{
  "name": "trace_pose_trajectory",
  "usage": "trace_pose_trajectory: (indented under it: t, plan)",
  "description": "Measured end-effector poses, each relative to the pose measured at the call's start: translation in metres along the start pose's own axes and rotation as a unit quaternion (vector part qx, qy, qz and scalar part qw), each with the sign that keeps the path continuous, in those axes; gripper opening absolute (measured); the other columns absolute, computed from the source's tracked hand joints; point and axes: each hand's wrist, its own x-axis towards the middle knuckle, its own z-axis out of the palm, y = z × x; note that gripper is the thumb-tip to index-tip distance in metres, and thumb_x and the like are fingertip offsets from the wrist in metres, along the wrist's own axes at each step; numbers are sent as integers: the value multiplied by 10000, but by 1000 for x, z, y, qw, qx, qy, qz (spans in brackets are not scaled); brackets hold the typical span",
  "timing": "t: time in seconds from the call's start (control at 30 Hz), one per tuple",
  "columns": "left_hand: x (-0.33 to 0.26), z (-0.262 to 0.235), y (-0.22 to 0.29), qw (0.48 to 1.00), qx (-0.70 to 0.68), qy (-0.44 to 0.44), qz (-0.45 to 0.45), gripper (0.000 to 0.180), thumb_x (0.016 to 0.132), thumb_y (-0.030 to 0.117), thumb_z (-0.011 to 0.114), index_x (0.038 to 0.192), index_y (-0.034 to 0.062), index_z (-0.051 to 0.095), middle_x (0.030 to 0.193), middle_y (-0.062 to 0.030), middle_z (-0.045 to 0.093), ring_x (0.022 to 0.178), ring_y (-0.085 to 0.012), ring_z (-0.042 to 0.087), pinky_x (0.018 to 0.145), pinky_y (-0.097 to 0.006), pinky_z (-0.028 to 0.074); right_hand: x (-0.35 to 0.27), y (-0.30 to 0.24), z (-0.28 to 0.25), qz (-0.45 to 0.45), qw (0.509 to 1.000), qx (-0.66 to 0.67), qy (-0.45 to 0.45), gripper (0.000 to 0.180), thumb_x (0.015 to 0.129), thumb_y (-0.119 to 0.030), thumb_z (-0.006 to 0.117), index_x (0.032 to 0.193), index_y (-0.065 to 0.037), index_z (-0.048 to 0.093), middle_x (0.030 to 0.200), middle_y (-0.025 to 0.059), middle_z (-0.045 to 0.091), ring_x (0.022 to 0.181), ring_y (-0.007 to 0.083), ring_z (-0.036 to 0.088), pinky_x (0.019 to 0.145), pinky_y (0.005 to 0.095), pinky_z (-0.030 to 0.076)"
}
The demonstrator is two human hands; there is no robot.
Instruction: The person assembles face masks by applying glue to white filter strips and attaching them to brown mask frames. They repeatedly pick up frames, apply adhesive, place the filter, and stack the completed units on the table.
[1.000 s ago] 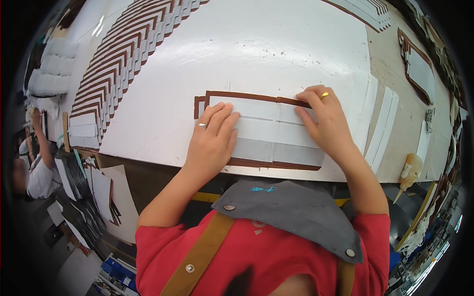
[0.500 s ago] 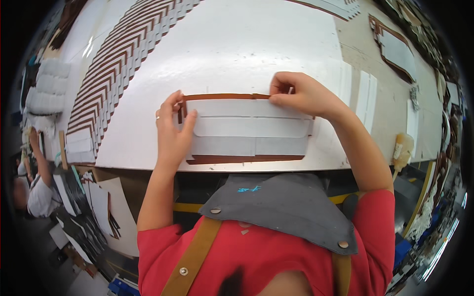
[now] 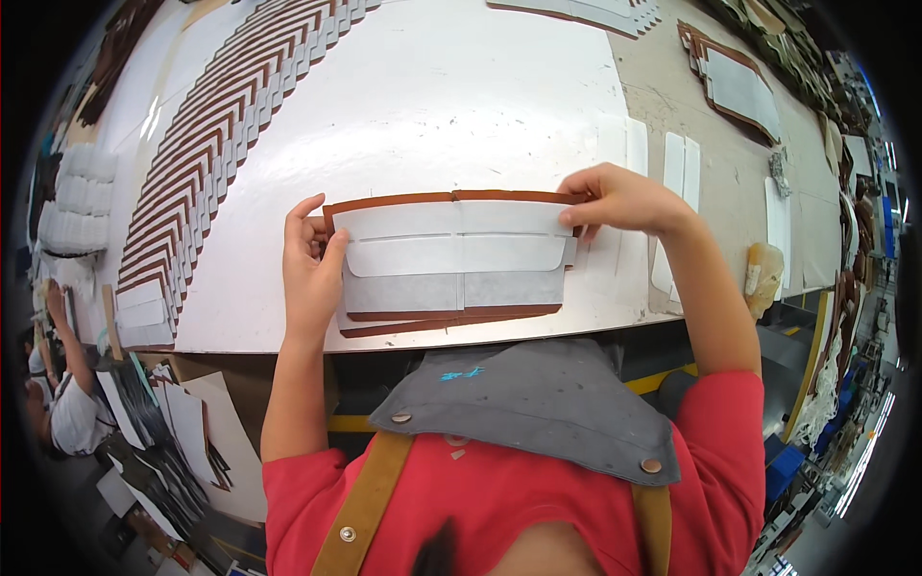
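Between my hands is a flat brown panel (image 3: 403, 257) faced with pale backing strips, its brown border showing along the top and bottom. My left hand (image 3: 309, 274) grips its left edge, thumb on the pale face and fingers behind. At the upper right corner, my right hand (image 3: 624, 202) pinches the border between thumb and fingers. The upper part looks tilted up off the table. A second brown edge (image 3: 423, 327) peeks out below the panel; the rest of that layer is hidden. A seam runs down the panel's middle.
Overlapping brown-and-white pieces (image 3: 206, 163) fan along the white table's left side. Further pieces (image 3: 740, 86) lie far right, near white strips (image 3: 682, 163) and a yellowish block (image 3: 764, 274). Another person's arm (image 3: 72, 331) shows at far left, beside white bundles (image 3: 77, 202).
My right hand has shifted from the top edge to the panel's upper right corner. The panel has tilted up, and the lower brown edge now shows separately beneath it. The whole view has turned slightly.
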Motion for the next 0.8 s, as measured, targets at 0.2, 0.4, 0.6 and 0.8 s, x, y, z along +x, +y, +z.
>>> trace_pose_trajectory:
  t: [0.2, 0.4, 0.6, 0.8]
  plan:
    - [6, -5, 11, 996, -87, -19, -29, 373, 851, -5, 510, 1214, 18, 428, 885, -43, 544, 812, -86, 470, 735, -218, 383, -8, 7, 4, -20, 995, 77, 60, 192, 809, -171, 660, 859, 10, 621, 732, 45, 600, 633, 99, 572, 607, 228, 486]
    - [28, -3, 19, 989, -134, -47, -51, 363, 855, -8, 501, 1210, 16, 426, 959, -46, 544, 856, -90, 476, 765, -224, 383, -8, 4, -10, -55, 987, 120, 91, 178, 795, -181, 689, 781, -26, 603, 657, 14, 571, 581, 74, 538, 564, 206, 449]
    - [64, 8, 28, 984, -155, -63, -54, 358, 854, -5, 498, 1203, 24, 425, 969, -55, 544, 879, -110, 488, 801, -262, 394, -3, 14, -28, -100, 964, 196, 148, 176, 810, -183, 675, 747, -58, 569, 635, -9, 551, 574, 60, 525, 543, 203, 425]
    - [100, 12, 22, 989, 138, -23, 52, 374, 839, -1, 516, 1204, 28, 436, 1020, -99, 567, 975, -186, 510, 878, -339, 396, 24, 7, -40, -97, 961, 187, 181, 147, 858, -153, 607, 771, -42, 563, 678, -3, 562, 592, 60, 542, 530, 201, 437]
